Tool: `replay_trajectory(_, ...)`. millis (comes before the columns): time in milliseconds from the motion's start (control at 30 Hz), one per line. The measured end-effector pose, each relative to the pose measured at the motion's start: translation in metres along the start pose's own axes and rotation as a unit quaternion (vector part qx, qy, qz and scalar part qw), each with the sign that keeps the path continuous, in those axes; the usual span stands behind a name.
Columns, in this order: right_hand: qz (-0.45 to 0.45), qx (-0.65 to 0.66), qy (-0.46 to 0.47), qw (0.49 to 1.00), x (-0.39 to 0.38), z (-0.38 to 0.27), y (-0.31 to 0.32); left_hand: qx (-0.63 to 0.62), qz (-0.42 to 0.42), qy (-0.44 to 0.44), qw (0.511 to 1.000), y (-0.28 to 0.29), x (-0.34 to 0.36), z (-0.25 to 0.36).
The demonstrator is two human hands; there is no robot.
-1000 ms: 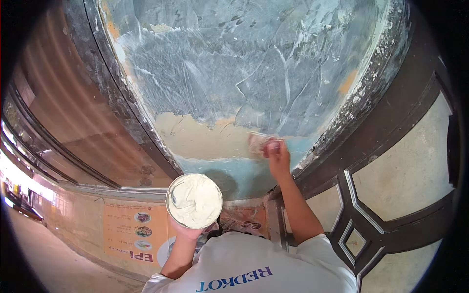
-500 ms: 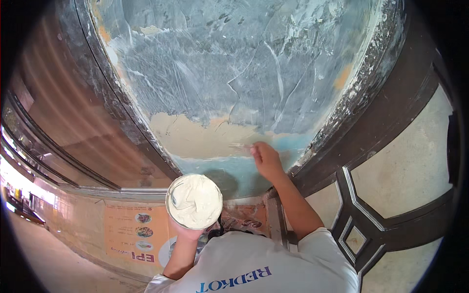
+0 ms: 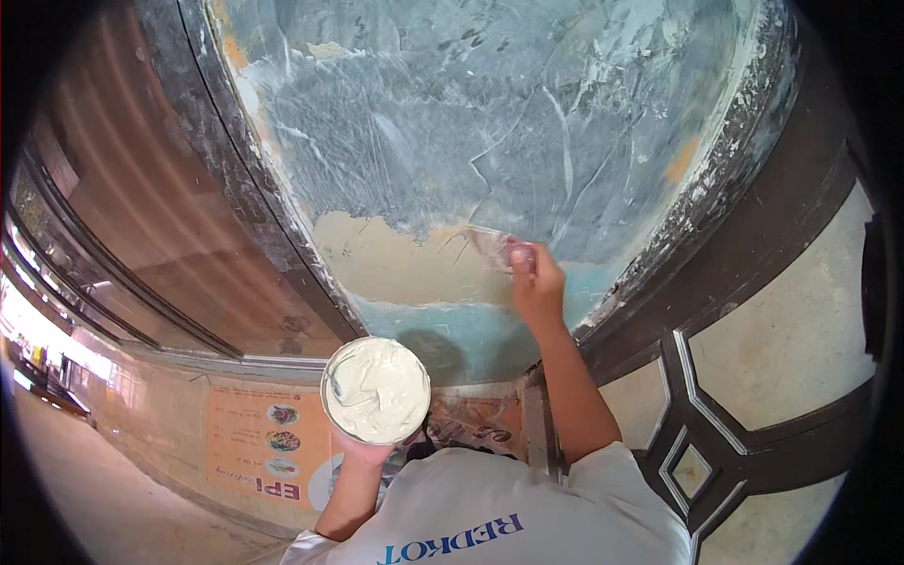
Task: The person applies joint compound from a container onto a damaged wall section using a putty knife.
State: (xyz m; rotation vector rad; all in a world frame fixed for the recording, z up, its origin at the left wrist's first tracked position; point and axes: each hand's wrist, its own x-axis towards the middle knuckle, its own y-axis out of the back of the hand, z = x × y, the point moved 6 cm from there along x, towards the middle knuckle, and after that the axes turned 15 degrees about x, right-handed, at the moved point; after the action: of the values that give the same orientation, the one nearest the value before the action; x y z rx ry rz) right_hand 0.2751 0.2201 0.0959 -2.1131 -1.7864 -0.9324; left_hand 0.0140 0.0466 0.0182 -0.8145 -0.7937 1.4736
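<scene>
From below, my left hand (image 3: 365, 451) supports a round tub (image 3: 325, 399) whose open top faces up. Cream-coloured putty (image 3: 384, 391) fills it, swirled on the surface. My right hand (image 3: 540, 285) is closed round the handle of a putty knife (image 3: 492, 247). Its wide blade lies at the upper edge of a beige putty band (image 3: 367, 259), against the wall. Above that band the wall (image 3: 405, 141) is rough and grey; below it runs a pale blue strip (image 3: 443, 325). Most of my left fingers are hidden under the tub.
Dark frame edges (image 3: 254, 202) border the wall on both sides. To the right stands a dark panelled door (image 3: 650, 315) with light panels. A brown glossy panel (image 3: 217, 245) is on the left. An orange printed banner (image 3: 240, 433) lies low, beside my left forearm.
My right hand has moved up with the putty knife, from the band's lower part to its upper edge. The wall sits slightly further right in view. The tub stays nearly in place.
</scene>
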Motion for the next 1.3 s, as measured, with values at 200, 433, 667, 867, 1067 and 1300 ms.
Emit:
replay_trajectory(200,-0.126,0.011,0.038,0.991,-0.008,-0.009,-0.029,0.151,-0.050,-0.033,0.987,-0.006,-0.005,0.017)
replay_trajectory(433,0.109,0.172,-0.081,0.976,-0.006,0.001,0.000,-0.008,0.014,0.029,0.999,0.025,0.000,0.016)
replay_trajectory(667,-0.002,0.048,-0.048,0.998,-0.010,0.008,-0.023,0.005,0.001,0.043,0.999,0.016,0.002,0.023)
replay_trajectory(867,0.101,0.194,-0.116,0.969,-0.022,0.028,-0.012,0.022,0.009,0.042,0.999,0.025,0.000,0.032)
replay_trajectory(1067,0.155,0.237,-0.117,0.952,-0.026,0.039,-0.020,0.046,-0.001,0.012,0.999,0.021,0.001,0.041)
replay_trajectory(1300,0.008,0.112,-0.082,0.990,-0.034,0.040,-0.035,-0.055,-0.040,0.063,0.996,0.016,0.001,0.044)
